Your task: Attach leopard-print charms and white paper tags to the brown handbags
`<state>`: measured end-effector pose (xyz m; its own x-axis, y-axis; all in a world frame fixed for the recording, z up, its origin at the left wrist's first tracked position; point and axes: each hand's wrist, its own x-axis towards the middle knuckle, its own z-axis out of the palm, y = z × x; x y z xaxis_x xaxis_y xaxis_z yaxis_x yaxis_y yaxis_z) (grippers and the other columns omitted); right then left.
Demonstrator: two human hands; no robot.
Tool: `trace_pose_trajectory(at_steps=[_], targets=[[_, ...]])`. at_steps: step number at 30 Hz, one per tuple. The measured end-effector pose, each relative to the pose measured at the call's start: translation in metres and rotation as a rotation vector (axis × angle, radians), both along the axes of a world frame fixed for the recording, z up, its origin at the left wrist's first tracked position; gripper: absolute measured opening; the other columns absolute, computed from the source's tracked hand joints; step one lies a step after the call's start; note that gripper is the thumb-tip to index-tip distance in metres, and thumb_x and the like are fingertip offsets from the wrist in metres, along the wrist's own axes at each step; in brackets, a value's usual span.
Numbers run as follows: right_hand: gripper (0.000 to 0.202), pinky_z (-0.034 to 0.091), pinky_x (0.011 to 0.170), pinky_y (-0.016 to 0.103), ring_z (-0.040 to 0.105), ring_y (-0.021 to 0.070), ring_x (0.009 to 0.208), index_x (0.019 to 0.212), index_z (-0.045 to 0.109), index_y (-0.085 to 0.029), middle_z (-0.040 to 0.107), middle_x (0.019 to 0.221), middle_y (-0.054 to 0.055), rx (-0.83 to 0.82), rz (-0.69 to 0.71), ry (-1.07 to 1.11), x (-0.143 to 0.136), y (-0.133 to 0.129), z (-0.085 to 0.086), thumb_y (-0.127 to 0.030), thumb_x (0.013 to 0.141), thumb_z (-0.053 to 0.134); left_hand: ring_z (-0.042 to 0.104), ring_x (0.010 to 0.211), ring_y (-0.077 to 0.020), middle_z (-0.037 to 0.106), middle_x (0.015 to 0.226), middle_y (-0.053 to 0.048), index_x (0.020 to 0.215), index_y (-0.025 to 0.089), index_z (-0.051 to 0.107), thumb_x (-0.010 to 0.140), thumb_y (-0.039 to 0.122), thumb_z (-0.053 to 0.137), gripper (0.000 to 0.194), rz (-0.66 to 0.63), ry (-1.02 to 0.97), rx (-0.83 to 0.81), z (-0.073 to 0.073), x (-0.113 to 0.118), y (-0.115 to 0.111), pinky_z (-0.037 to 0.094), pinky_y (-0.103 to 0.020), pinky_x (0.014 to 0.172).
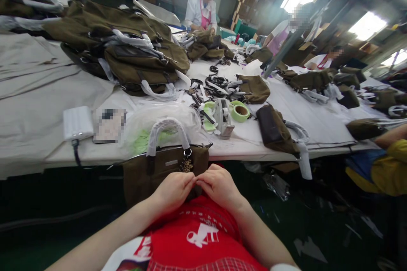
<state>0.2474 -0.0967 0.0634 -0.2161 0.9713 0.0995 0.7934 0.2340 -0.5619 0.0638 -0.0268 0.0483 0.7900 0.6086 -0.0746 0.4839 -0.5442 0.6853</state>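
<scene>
My left hand (178, 185) and my right hand (219, 183) meet in front of the red apron (203, 224), fingertips pinched together. Whatever sits between the fingers, if anything, is too small to make out. Just beyond them, an olive-brown handbag (136, 173) leans against the table edge. Its handle (168, 125) stands up, wrapped in white film. From a ring at the handle's base hangs a leopard-print charm (187, 163), just above my left hand. Behind the bag lies clear plastic (159, 114) with something green under it.
On the table (28, 106) stand a tape dispenser (223, 118), a green tape roll (240, 111), loose straps (219, 84), a white power adapter (78, 123) and a phone (110, 125). Bags pile at the left (127, 46); a small bag (273, 129) lies right. Co-workers (201, 10) work opposite.
</scene>
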Motion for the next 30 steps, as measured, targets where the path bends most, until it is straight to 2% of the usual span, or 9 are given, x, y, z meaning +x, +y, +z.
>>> trace_pose_trajectory(at_steps=[2,5,7,11,16,19,23,26,30], targets=[[0.019,0.049,0.08,0.029,0.064,0.0172,0.082,0.09,0.073,-0.024,0.073,0.087,0.003,-0.012,-0.036,0.137,0.002,0.005,-0.004,-0.027,0.095,0.054,0.065,0.077,-0.0197,0.068,0.08,-0.005,0.08,0.022,0.06,0.1,0.038,0.026,0.042,0.107,-0.043,0.017,-0.001,-0.001,0.005,0.048,-0.03,0.073],[0.023,0.05,0.068,0.025,0.063,0.0129,0.069,0.092,0.07,-0.02,0.069,0.093,0.004,-0.053,-0.23,0.337,0.003,0.02,-0.013,-0.027,0.096,0.049,0.064,0.095,-0.0248,0.069,0.1,-0.012,0.098,0.017,0.061,0.096,0.034,0.031,0.034,0.39,-0.051,0.086,-0.004,-0.001,0.022,0.049,-0.038,0.087],[0.022,0.05,0.068,0.024,0.062,0.0128,0.068,0.088,0.069,-0.018,0.068,0.092,0.004,-0.065,-0.326,0.338,-0.001,0.032,-0.022,-0.024,0.095,0.049,0.065,0.098,-0.0272,0.069,0.106,-0.015,0.104,0.013,0.061,0.092,0.032,0.037,0.033,0.463,0.001,0.035,-0.009,0.001,0.037,0.049,-0.04,0.09],[0.013,0.048,0.082,0.028,0.064,0.0185,0.084,0.082,0.071,-0.019,0.07,0.084,0.004,-0.105,-0.35,0.197,-0.019,0.051,-0.042,-0.019,0.088,0.06,0.069,0.091,-0.0257,0.074,0.099,-0.013,0.101,0.014,0.065,0.085,0.035,0.05,0.03,0.404,0.058,-0.19,-0.019,0.006,0.061,0.051,-0.036,0.084],[0.015,0.049,0.076,0.025,0.065,0.016,0.076,0.08,0.073,-0.019,0.072,0.081,0.003,-0.069,-0.39,0.352,-0.038,0.055,-0.055,-0.015,0.086,0.059,0.07,0.085,-0.0274,0.076,0.091,-0.012,0.09,0.016,0.067,0.081,0.044,0.053,0.033,0.394,0.061,-0.244,-0.024,0.008,0.068,0.051,-0.035,0.076],[0.013,0.049,0.073,0.023,0.065,0.0158,0.073,0.076,0.073,-0.018,0.072,0.077,0.002,0.0,-0.397,0.417,-0.038,0.051,-0.053,-0.015,0.083,0.062,0.07,0.082,-0.0276,0.076,0.085,-0.007,0.081,0.019,0.069,0.082,0.054,0.049,0.04,0.315,-0.028,-0.269,-0.027,0.006,0.068,0.05,-0.035,0.073],[0.013,0.047,0.064,0.021,0.063,0.0144,0.066,0.073,0.073,-0.018,0.07,0.071,0.001,-0.054,-0.311,0.516,-0.036,0.043,-0.05,-0.014,0.08,0.063,0.067,0.075,-0.0259,0.073,0.073,-0.004,0.075,0.019,0.068,0.076,0.068,0.051,0.052,0.263,-0.175,-0.418,-0.033,0.003,0.063,0.049,-0.032,0.068],[0.013,0.047,0.065,0.021,0.062,0.0142,0.068,0.072,0.073,-0.019,0.068,0.072,0.0,-0.059,-0.281,0.56,-0.035,0.039,-0.046,-0.015,0.081,0.064,0.065,0.075,-0.0255,0.072,0.075,-0.005,0.077,0.018,0.068,0.07,0.072,0.057,0.055,0.318,-0.286,-0.502,-0.032,0.0,0.056,0.049,-0.031,0.068],[0.015,0.049,0.078,0.023,0.064,0.0156,0.083,0.076,0.072,-0.02,0.069,0.089,0.003,0.026,-0.283,0.556,-0.03,0.031,-0.027,-0.019,0.085,0.061,0.06,0.067,-0.0218,0.068,0.07,-0.003,0.074,0.018,0.068,0.065,0.068,0.065,0.051,0.424,-0.317,-0.537,-0.024,-0.006,0.046,0.045,-0.029,0.06]])
